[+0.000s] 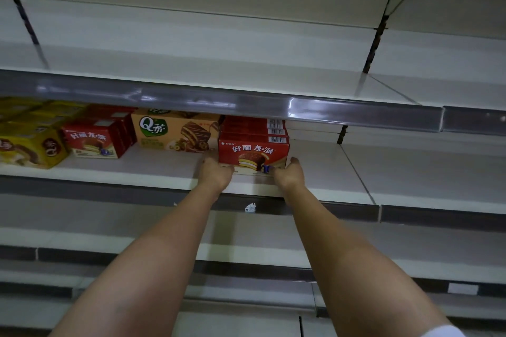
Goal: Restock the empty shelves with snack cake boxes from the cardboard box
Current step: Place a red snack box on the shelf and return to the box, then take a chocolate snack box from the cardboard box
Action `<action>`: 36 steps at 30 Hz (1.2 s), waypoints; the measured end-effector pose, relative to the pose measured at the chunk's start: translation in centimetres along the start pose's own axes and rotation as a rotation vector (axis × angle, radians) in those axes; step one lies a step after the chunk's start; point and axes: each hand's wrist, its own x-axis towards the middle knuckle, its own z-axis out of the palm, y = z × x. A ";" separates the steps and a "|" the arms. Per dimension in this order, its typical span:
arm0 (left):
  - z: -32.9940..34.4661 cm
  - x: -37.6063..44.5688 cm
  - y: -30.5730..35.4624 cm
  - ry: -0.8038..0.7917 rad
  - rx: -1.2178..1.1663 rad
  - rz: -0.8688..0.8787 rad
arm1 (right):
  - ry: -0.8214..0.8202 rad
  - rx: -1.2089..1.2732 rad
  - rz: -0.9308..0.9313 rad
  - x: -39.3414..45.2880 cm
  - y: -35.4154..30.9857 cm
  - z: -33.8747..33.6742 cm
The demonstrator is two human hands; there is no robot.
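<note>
A red snack cake box (253, 152) stands on the white shelf (153, 172), at the front of a row of several like boxes. My left hand (215, 174) holds its lower left corner. At the lower right corner my right hand (287, 175) grips the same box, thumb up along its side. Both arms reach up from below. The cardboard box is out of view.
An orange-brown cake box (175, 131) stands just left of the red one. Further left are another red box row (95, 141) and yellow boxes (30, 148). The shelf continues bare to the right. A grey price rail (219, 102) of the shelf above overhangs.
</note>
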 end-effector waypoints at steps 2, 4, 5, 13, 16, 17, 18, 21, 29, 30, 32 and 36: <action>-0.8 -0.2 -0.4 0.019 0.043 -0.017 | -0.039 -0.056 0.006 -1.0 0.3 -0.4; -1.8 -1.1 -0.7 0.016 0.080 -0.024 | -0.083 -0.156 -0.024 -1.9 0.6 -0.7; -2.2 -1.5 -1.0 0.014 0.106 -0.025 | -0.095 -0.209 -0.050 -2.4 0.8 -0.8; -5.1 -5.6 -3.9 0.141 0.173 -0.048 | -0.187 -0.352 -0.217 -5.9 1.0 0.4; -7.2 -7.4 -5.6 0.204 0.187 -0.103 | -0.254 -0.359 -0.273 -7.5 0.4 1.8; -8.1 -8.1 -6.3 0.229 0.204 -0.123 | -0.286 -0.367 -0.295 -8.2 0.3 2.6; -8.9 -8.7 -7.1 0.248 0.219 -0.138 | -0.317 -0.377 -0.313 -8.7 0.3 3.2; -11.8 -11.1 -9.5 0.324 0.226 -0.189 | -0.417 -0.427 -0.351 -10.9 0.6 5.8; -20.8 -19.2 -16.6 0.472 0.186 -0.410 | -0.734 -0.530 -0.382 -19.0 4.2 14.4; -22.0 -20.4 -17.6 0.492 0.177 -0.429 | -0.765 -0.548 -0.398 -20.2 4.5 15.4; -24.7 -22.9 -19.6 0.551 0.152 -0.480 | -0.840 -0.575 -0.424 -22.9 4.9 17.6; -30.0 -27.8 -23.1 0.669 0.131 -0.552 | -0.973 -0.585 -0.394 -28.9 5.2 21.8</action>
